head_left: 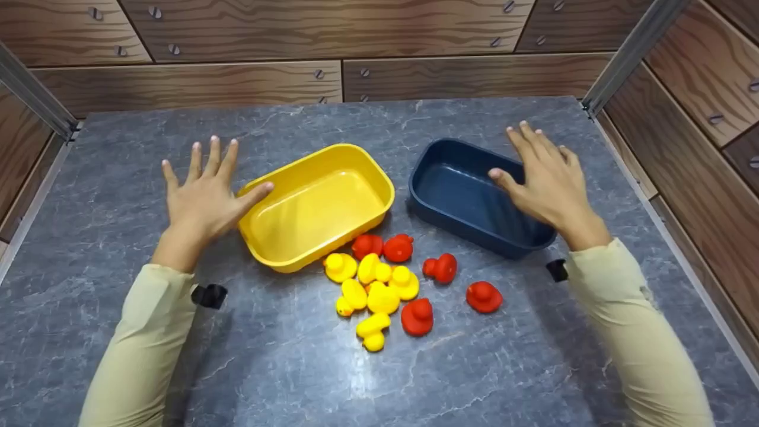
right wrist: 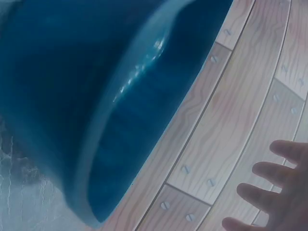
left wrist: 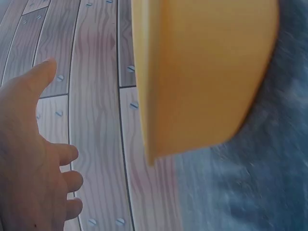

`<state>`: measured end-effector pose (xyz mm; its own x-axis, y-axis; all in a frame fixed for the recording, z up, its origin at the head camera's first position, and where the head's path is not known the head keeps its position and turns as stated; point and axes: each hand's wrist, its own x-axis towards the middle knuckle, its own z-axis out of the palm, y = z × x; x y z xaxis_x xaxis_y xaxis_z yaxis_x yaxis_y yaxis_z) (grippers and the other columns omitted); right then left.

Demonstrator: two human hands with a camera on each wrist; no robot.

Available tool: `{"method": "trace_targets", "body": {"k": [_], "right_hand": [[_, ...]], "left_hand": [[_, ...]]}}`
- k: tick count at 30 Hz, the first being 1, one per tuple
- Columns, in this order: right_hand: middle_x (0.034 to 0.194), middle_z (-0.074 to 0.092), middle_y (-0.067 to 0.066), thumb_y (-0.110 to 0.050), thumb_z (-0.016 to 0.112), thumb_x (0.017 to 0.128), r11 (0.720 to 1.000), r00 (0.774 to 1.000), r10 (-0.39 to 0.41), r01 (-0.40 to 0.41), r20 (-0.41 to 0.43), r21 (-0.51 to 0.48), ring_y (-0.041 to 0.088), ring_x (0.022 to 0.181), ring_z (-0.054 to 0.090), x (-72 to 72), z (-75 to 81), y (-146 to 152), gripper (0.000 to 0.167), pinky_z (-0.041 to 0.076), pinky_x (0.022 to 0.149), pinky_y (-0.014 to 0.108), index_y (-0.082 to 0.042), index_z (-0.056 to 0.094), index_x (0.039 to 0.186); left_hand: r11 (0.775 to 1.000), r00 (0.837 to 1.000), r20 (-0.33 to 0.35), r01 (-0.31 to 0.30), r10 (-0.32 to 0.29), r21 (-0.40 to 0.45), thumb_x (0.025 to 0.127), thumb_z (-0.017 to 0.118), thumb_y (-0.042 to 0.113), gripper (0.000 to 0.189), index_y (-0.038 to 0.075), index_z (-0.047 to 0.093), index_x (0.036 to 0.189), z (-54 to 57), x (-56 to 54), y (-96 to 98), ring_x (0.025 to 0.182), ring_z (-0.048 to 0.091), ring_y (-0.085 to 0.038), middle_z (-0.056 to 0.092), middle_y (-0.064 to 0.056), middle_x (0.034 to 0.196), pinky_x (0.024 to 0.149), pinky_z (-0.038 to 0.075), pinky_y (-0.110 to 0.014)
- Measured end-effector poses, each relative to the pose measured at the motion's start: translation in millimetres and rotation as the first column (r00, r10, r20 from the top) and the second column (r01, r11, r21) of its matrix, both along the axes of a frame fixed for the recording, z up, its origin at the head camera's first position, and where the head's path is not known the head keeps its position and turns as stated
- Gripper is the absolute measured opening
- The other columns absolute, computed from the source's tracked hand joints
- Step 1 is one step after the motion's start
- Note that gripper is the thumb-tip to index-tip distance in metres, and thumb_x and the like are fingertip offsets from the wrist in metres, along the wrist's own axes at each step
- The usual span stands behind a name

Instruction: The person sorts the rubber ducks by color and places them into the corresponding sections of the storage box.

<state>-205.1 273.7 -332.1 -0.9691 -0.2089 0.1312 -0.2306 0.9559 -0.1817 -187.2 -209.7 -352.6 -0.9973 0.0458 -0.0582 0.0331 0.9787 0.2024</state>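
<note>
A yellow bin (head_left: 320, 207) and a dark blue bin (head_left: 456, 190) stand side by side, both with nothing inside. My left hand (head_left: 204, 201) is spread out at the left end of the yellow bin, its thumb overlapping the rim in the head view. Over the right end of the blue bin, my right hand (head_left: 548, 184) has its fingers extended and holds nothing. In front of the bins lie several yellow rubber ducks (head_left: 383, 298) in a cluster. Several red rubber ducks (head_left: 417, 317) lie around them, one red duck (head_left: 484, 296) farther right.
The grey marbled tabletop (head_left: 284, 367) carries everything. Wood-patterned panels (head_left: 249, 29) rise behind it and at both sides, with metal posts (head_left: 628, 50) at the back corners. Each cuff has a black strap (head_left: 209, 295).
</note>
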Motion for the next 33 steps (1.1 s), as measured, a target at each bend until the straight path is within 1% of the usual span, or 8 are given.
{"method": "trace_targets", "body": {"k": [7, 15, 19, 24, 26, 28, 31, 33], "right_hand": [[0.16, 0.022, 0.01, -0.067, 0.04, 0.092, 0.997, 0.994, 0.071, -0.074, -0.085, -0.032, 0.038, 0.144, 0.026, 20.0, -6.4, -1, 0.08, 0.023, 0.109, 0.06, -0.018, 0.024, 0.154], [0.158, 0.029, 0.012, -0.06, 0.047, 0.093, 0.983, 0.982, 0.17, -0.175, -0.087, -0.053, 0.039, 0.142, 0.03, 41.6, -16.0, -4, 0.075, 0.028, 0.104, 0.063, -0.016, 0.032, 0.151], [0.156, 0.033, 0.012, -0.058, 0.051, 0.093, 0.972, 0.973, 0.216, -0.223, -0.085, -0.079, 0.037, 0.141, 0.033, 52.1, -22.5, -5, 0.072, 0.029, 0.103, 0.06, -0.015, 0.037, 0.149], [0.153, 0.039, 0.011, -0.06, 0.048, 0.092, 0.945, 0.953, 0.273, -0.291, -0.129, -0.152, 0.036, 0.138, 0.039, 64.7, -31.8, -4, 0.072, 0.033, 0.1, 0.053, -0.014, 0.041, 0.146], [0.152, 0.041, 0.01, -0.061, 0.047, 0.092, 0.931, 0.947, 0.289, -0.312, -0.138, -0.189, 0.035, 0.136, 0.042, 70.4, -35.2, -4, 0.072, 0.035, 0.098, 0.051, -0.014, 0.043, 0.146], [0.151, 0.042, 0.009, -0.061, 0.048, 0.091, 0.922, 0.946, 0.298, -0.32, -0.126, -0.217, 0.033, 0.135, 0.043, 76.3, -38.2, -3, 0.071, 0.036, 0.097, 0.051, -0.015, 0.043, 0.145], [0.148, 0.045, 0.01, -0.053, 0.061, 0.087, 0.916, 0.947, 0.308, -0.321, -0.091, -0.242, 0.034, 0.133, 0.046, 86.0, -41.1, -4, 0.07, 0.038, 0.098, 0.055, -0.015, 0.046, 0.143], [0.145, 0.049, 0.011, -0.044, 0.072, 0.081, 0.913, 0.947, 0.314, -0.321, -0.067, -0.252, 0.035, 0.13, 0.049, 92.7, -43.0, -5, 0.071, 0.04, 0.097, 0.057, -0.015, 0.048, 0.141]], "left_hand": [[0.999, 0.999, 0.039, -0.008, 0.006, 0.048, 0.082, 0.023, 0.085, 0.102, 0.019, -0.003, 0.156, -9.7, 7.9, -12.6, 0.148, -0.009, -0.041, -0.01, -0.012, 0.161, 0.107, -0.021, -0.066], [0.991, 0.996, 0.089, -0.016, 0.004, 0.132, 0.086, 0.028, 0.081, 0.099, 0.017, -0.003, 0.156, -23.4, 17.0, -22.8, 0.147, -0.007, -0.042, -0.009, -0.015, 0.16, 0.108, -0.019, -0.067], [0.987, 0.994, 0.108, -0.02, 0.003, 0.157, 0.087, 0.03, 0.078, 0.098, 0.017, -0.003, 0.155, -29.8, 20.1, -26.4, 0.147, -0.006, -0.043, -0.007, -0.017, 0.16, 0.108, -0.017, -0.069], [0.979, 0.99, 0.142, -0.014, -0.016, 0.203, 0.089, 0.033, 0.075, 0.097, 0.014, -0.003, 0.156, -34.7, 21.8, -29.2, 0.146, 0.001, -0.046, -0.006, -0.018, 0.16, 0.109, -0.006, -0.072], [0.972, 0.986, 0.167, -0.013, -0.027, 0.235, 0.09, 0.035, 0.073, 0.096, 0.014, -0.003, 0.155, -35.7, 22.7, -29.5, 0.146, 0.005, -0.047, -0.004, -0.019, 0.16, 0.109, 0.002, -0.073], [0.963, 0.98, 0.194, -0.019, -0.034, 0.268, 0.09, 0.037, 0.071, 0.095, 0.015, -0.004, 0.155, -36.8, 23.9, -29.7, 0.144, 0.013, -0.049, 0.001, -0.019, 0.16, 0.109, 0.012, -0.071], [0.944, 0.975, 0.219, -0.033, -0.041, 0.327, 0.089, 0.043, 0.07, 0.096, 0.018, -0.004, 0.155, -39.9, 25.2, -29.6, 0.14, 0.025, -0.051, 0.015, -0.023, 0.158, 0.107, 0.024, -0.069], [0.929, 0.973, 0.224, -0.037, -0.049, 0.368, 0.088, 0.047, 0.069, 0.097, 0.018, -0.002, 0.156, -42.3, 26.0, -29.2, 0.137, 0.032, -0.049, 0.025, -0.026, 0.155, 0.106, 0.028, -0.068]]}}
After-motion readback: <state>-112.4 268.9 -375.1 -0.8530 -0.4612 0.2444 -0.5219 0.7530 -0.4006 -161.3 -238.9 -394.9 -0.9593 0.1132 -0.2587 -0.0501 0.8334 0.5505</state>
